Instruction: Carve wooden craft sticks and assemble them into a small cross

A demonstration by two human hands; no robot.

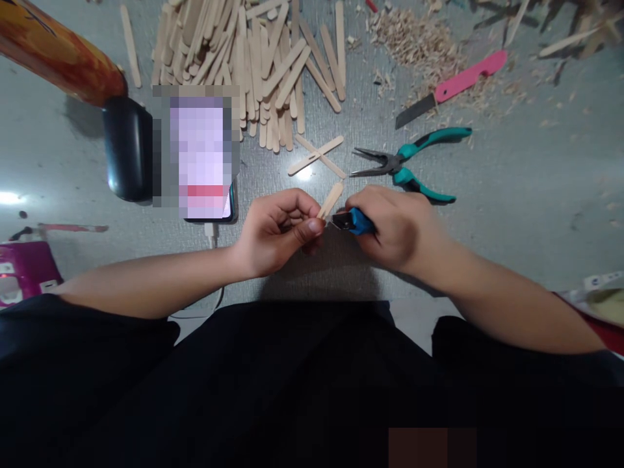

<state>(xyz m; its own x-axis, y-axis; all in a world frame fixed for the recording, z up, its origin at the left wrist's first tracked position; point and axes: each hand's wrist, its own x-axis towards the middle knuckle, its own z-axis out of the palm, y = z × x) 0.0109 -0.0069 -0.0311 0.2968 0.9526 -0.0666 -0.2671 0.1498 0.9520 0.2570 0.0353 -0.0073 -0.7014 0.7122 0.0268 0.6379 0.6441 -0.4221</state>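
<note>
Between the thumb and fingers of my left hand is a wooden craft stick, its free end pointing up and to the right. My right hand is closed around a blue-handled cutter with a dark metal head and a short blade. That blade lies close to the stick beside my left thumb; whether it touches the wood I cannot tell. Just beyond my hands, two craft sticks lie crossed in an X, one with a small slot near the crossing.
A heap of craft sticks lies at the back. Teal needle-nose pliers, a pink-handled folding saw and wood shavings are to the right. To the left are a phone on a cable, a black case and an orange cylinder.
</note>
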